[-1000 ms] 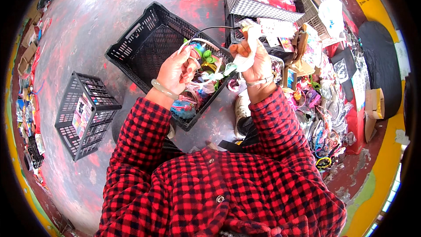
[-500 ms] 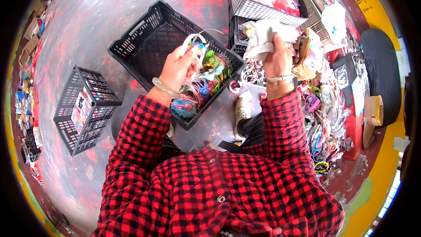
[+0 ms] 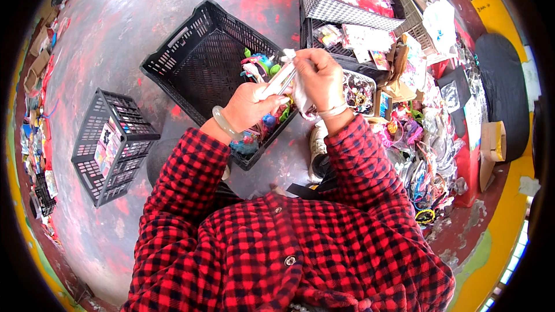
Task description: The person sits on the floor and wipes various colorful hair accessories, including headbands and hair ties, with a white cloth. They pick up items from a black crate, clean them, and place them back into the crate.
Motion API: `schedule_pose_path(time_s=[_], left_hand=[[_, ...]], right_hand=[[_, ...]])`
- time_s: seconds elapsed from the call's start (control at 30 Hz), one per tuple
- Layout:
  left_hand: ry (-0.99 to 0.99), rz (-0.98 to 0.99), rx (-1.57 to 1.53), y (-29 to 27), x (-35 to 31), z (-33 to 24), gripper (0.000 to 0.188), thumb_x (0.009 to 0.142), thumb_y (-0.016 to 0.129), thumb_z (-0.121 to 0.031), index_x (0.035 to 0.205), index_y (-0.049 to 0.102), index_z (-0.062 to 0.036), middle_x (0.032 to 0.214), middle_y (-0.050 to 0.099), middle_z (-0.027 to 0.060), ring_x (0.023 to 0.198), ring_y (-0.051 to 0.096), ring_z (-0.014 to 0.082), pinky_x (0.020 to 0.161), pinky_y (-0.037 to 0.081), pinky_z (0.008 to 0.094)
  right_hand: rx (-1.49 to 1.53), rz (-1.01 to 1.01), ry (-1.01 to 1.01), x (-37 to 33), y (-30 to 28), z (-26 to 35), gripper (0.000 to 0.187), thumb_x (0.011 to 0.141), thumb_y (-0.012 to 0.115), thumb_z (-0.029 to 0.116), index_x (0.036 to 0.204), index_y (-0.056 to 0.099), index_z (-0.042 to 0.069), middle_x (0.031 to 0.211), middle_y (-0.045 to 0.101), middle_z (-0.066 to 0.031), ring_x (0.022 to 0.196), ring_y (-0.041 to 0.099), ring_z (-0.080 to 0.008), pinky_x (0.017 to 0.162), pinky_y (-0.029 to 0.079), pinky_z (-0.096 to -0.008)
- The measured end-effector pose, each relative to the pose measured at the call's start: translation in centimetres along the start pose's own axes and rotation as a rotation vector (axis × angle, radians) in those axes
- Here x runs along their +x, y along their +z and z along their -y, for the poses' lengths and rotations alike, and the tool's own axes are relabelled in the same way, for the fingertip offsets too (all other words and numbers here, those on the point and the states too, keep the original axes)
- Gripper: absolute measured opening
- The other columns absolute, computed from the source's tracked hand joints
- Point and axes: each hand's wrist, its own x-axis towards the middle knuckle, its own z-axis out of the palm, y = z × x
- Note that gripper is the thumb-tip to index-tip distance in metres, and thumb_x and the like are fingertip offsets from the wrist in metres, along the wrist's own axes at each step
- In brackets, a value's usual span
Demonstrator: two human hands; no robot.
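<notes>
My left hand (image 3: 245, 105) is closed on a pale, shiny curved band, seemingly a headband (image 3: 278, 83); much of it hides behind my fingers. My right hand (image 3: 321, 78) pinches a white cloth (image 3: 300, 96) against the band's far end, so both hands meet over the black plastic crate (image 3: 159, 81). Below them, in the crate's right-hand end, lies a heap of colourful hair accessories (image 3: 269, 120) in green, blue and pink. My hands partly cover this heap.
A smaller black crate (image 3: 124, 133) stands on the floor at left. To the right are a grey woven basket (image 3: 352, 8), a black crate (image 3: 378, 60) with packets, a container of small bands (image 3: 358, 89) and piled headbands (image 3: 425, 179). A black oval seat (image 3: 500, 98) stands farther right.
My right hand has brought the white cloth leftward onto the band. My left hand has shifted slightly right and lower, turning the band. Packets formerly behind the cloth now show.
</notes>
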Motion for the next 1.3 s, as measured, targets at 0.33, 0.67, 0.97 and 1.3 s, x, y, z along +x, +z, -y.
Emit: schedule_pose_path(time_s=[0.33, 0.67, 0.97, 1.3], left_hand=[[-0.018, -0.069, -0.016, -0.4, 0.3, 0.9, 0.02, 0.082, 0.054, -0.004, 0.101, 0.06, 0.0002, 0.064, 0.054, -0.0005, 0.056, 0.048, 0.0047, 0.053, 0.04, 0.0211], [-0.202, -0.372, -0.667, -2.5, 1.0, 0.1, 0.021, 0.088, 0.049, -0.023, 0.082, 0.056, -0.0035, 0.063, 0.052, 0.0026, 0.04, 0.04, 0.0059, 0.037, 0.03, 0.018], [-0.235, -0.558, -1.023, -4.4, 1.4, 1.7, 0.026, 0.086, 0.051, -0.028, 0.08, 0.055, -0.0028, 0.073, 0.055, 0.0093, 0.056, 0.047, 0.0131, 0.047, 0.036, 0.0233], [-0.471, -0.401, -1.03, -2.8, 1.2, 1.6, 0.021, 0.09, 0.045, -0.023, 0.097, 0.05, -0.0046, 0.079, 0.056, 0.0095, 0.077, 0.056, 0.0213, 0.062, 0.045, 0.0285]], right_hand=[[0.253, 0.13, 0.0, -1.8, 0.7, 2.5, 0.004, 0.077, 0.057, 0.0, 0.081, 0.059, 0.001, 0.078, 0.059, -0.007, 0.072, 0.055, -0.0125, 0.066, 0.044, -0.0247], [0.632, -0.128, 0.549, 1.3, -2.8, -2.3, 0.006, 0.082, 0.053, 0.005, 0.085, 0.057, 0.003, 0.078, 0.058, -0.0027, 0.067, 0.053, -0.0083, 0.059, 0.044, -0.021], [0.493, 0.363, 0.466, -1.3, 0.2, 0.9, 0.008, 0.079, 0.057, 0.005, 0.084, 0.062, 0.002, 0.077, 0.059, 0.0006, 0.068, 0.051, -0.0049, 0.062, 0.043, -0.0189], [0.355, 0.594, 0.347, -2.5, 2.3, -2.8, 0.011, 0.072, 0.066, 0.005, 0.081, 0.064, 0.0, 0.073, 0.058, -0.0042, 0.069, 0.056, -0.0104, 0.062, 0.044, -0.0237]])
